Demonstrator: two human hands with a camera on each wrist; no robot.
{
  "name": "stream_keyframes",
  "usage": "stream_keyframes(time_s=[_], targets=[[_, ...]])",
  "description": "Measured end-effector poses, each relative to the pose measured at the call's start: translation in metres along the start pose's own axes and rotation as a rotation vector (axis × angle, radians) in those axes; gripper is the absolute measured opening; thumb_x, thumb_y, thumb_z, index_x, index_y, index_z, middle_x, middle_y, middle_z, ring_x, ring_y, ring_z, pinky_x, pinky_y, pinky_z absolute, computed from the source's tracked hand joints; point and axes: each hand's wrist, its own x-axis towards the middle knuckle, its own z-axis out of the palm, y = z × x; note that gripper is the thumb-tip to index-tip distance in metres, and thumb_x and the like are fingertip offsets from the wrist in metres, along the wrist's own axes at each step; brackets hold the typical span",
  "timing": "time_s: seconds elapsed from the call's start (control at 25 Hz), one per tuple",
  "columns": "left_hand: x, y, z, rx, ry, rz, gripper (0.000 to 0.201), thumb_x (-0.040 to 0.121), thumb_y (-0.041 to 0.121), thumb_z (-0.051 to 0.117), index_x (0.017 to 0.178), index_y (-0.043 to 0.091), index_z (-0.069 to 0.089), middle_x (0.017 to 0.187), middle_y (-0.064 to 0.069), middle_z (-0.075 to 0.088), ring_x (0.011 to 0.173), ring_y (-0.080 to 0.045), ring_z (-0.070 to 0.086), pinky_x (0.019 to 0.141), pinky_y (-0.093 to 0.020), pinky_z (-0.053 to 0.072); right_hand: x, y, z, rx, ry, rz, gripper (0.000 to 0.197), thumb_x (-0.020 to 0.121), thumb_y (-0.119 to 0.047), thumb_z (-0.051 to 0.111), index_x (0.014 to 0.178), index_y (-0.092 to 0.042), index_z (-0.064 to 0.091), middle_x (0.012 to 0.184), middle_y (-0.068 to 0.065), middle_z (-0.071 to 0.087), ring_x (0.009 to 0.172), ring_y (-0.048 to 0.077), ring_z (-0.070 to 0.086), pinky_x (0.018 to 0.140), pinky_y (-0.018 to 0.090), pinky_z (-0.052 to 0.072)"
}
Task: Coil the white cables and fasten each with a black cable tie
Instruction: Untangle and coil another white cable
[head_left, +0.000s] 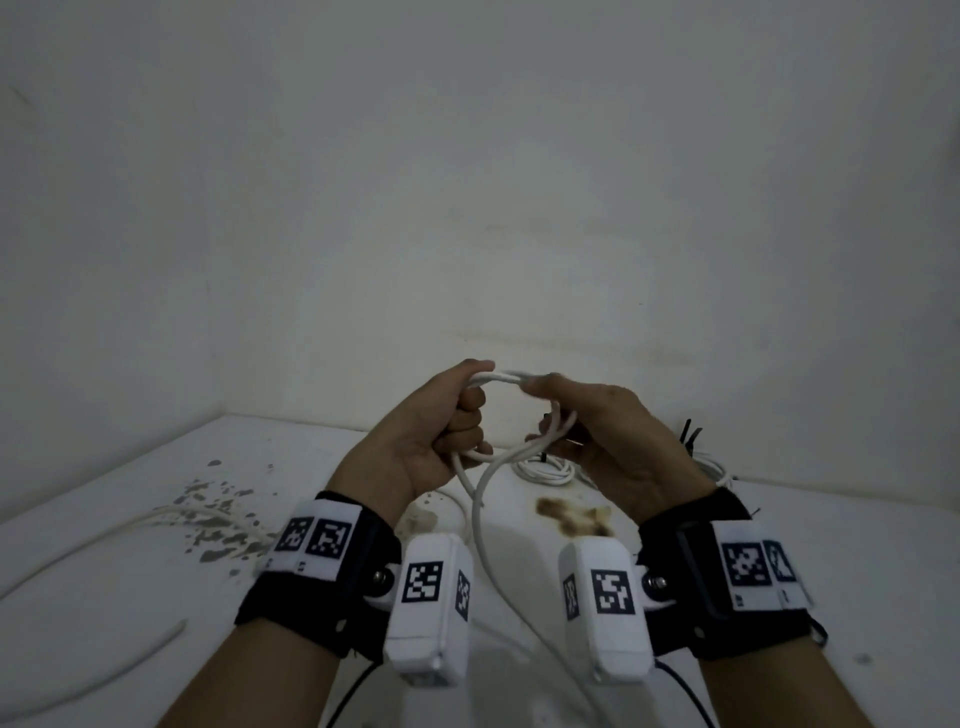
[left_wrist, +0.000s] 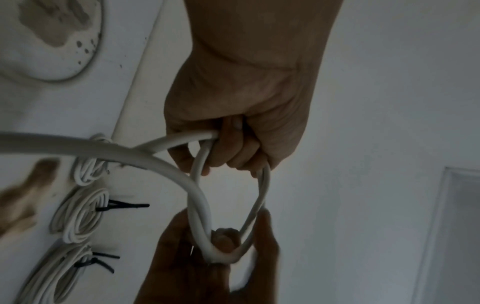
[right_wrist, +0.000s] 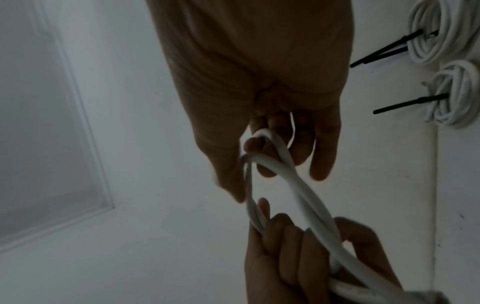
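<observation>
I hold a white cable (head_left: 501, 378) up between both hands as a small loop above the white table (head_left: 104, 519). My left hand (head_left: 457, 410) grips one side of the loop (left_wrist: 202, 205) in a fist. My right hand (head_left: 561, 415) pinches the opposite side, thumb inside the loop (right_wrist: 283, 170). The cable's loose tail (head_left: 480, 519) hangs down between my wrists to the table. Coiled white cables (left_wrist: 83, 214) fastened with black cable ties (left_wrist: 122, 205) lie on the table beyond my hands; two coils (right_wrist: 454, 96) show in the right wrist view.
Another loose white cable (head_left: 78, 675) curves across the table's left side. Dark stains (head_left: 571, 519) and paint specks (head_left: 218, 509) mark the tabletop. A pale wall (head_left: 467, 182) rises just behind the table. A bunch of black ties (head_left: 691, 436) pokes out behind my right hand.
</observation>
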Motion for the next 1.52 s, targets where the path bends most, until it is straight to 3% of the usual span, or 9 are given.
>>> stream_keyframes(time_s=[0.2,0.32,0.44,0.52,0.68,0.88,1.04,1.2,1.52], targets=[[0.001,-0.005,-0.004,0.289,0.129,0.057,0.042,0.083,0.04,0.073,0.059,0.019,0.045,0.048,0.005,0.03,0.037,-0.011,0.024,0.044,-0.024,0.037,-0.016,-0.006,0.001,0.381,0.02,0.144,0.042,0.083,-0.011,0.063,0.048,-0.015,0.041,0.049,-0.002,0.02,0.045,0.016,0.019,0.049,0.031,0.052],[-0.001,-0.011,-0.014,0.536,0.281,0.13,0.042,0.08,0.039,0.076,0.06,0.009,0.053,0.054,-0.001,0.047,0.041,-0.015,0.04,0.048,-0.025,0.039,-0.021,-0.013,-0.018,-0.692,-0.021,-0.028,0.04,0.081,-0.024,0.07,0.05,-0.014,0.046,0.047,-0.001,0.031,0.045,0.017,0.028,0.045,0.022,0.034],[-0.003,-0.013,-0.027,0.678,0.313,0.158,0.048,0.083,0.04,0.073,0.056,0.006,0.054,0.057,-0.005,0.052,0.043,-0.016,0.044,0.044,-0.022,0.039,-0.021,-0.021,-0.034,-1.458,0.039,-0.14,0.021,0.076,-0.028,0.075,0.064,-0.012,0.068,0.062,0.002,0.063,0.059,0.017,0.059,0.053,0.024,0.043],[-0.002,-0.013,-0.033,0.574,0.313,0.169,0.047,0.084,0.041,0.072,0.056,0.009,0.051,0.053,-0.002,0.046,0.041,-0.014,0.039,0.044,-0.022,0.034,-0.02,-0.027,-0.041,-1.284,0.087,-0.256,0.023,0.081,-0.026,0.074,0.065,-0.011,0.067,0.062,0.004,0.063,0.057,0.014,0.062,0.052,0.021,0.045],[-0.001,-0.008,-0.048,0.282,0.271,0.11,0.044,0.089,0.039,0.067,0.059,0.018,0.042,0.048,0.005,0.03,0.04,-0.011,0.022,0.043,-0.023,0.022,-0.025,-0.022,-0.042,-0.023,-0.15,-0.03,0.032,0.088,-0.027,0.066,0.064,-0.016,0.05,0.048,-0.001,0.031,0.036,0.014,0.029,0.048,0.028,0.039],[-0.001,-0.003,-0.062,0.347,0.263,0.105,0.046,0.088,0.046,0.068,0.06,0.018,0.045,0.051,0.003,0.031,0.04,-0.011,0.023,0.044,-0.024,0.022,-0.006,0.01,-0.062,-1.527,0.201,-0.252,0.045,0.088,-0.047,0.069,0.061,-0.012,0.059,0.05,0.001,0.05,0.047,0.015,0.047,0.044,0.024,0.031],[0.0,0.009,-0.074,0.021,0.215,0.082,0.046,0.094,0.044,0.057,0.058,0.019,0.042,0.042,0.009,0.021,0.032,-0.007,0.017,0.036,-0.018,0.019,-0.004,0.014,-0.052,-1.075,0.211,-0.32,0.026,0.085,-0.047,0.071,0.081,-0.023,0.061,0.056,-0.002,0.061,0.052,0.014,0.057,0.049,0.025,0.041],[-0.001,0.014,-0.095,-0.385,0.079,0.012,0.034,0.095,0.033,0.046,0.066,0.016,0.048,0.039,0.01,0.021,0.029,-0.005,0.019,0.036,-0.017,0.021,-0.027,-0.001,-0.03,-0.486,-0.053,-0.405,0.022,0.097,-0.018,0.061,0.113,-0.033,0.059,0.061,0.003,0.055,0.051,0.016,0.051,0.054,0.026,0.046],[-0.009,0.017,-0.065,0.001,-0.026,0.042,0.042,0.099,0.029,0.048,0.057,0.019,0.046,0.044,0.011,0.02,0.032,-0.003,0.016,0.034,-0.018,0.015,-0.021,-0.004,0.009,-1.193,-0.015,-0.602,0.05,0.098,-0.025,0.051,0.144,-0.03,0.034,0.119,0.007,0.054,0.106,0.024,0.053,0.092,0.041,0.045]])
